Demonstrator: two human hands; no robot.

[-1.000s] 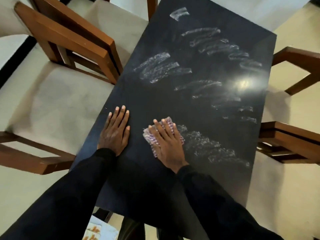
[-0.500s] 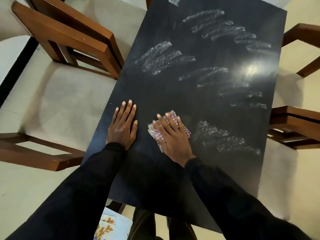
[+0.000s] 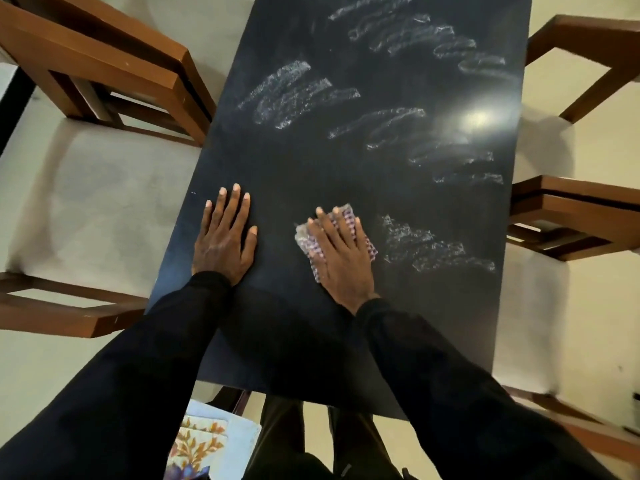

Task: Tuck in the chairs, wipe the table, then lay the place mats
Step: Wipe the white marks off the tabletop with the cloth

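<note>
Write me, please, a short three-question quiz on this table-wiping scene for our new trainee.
1. True or false: the left hand lies flat on the table and holds nothing.
2. What lies under the right hand? A: a sponge. B: a checked cloth. C: a plate.
3. Fill in: the nearest streaks lie to the cloth's ____ side.

Key: 1 true; 2 B; 3 right.
</note>
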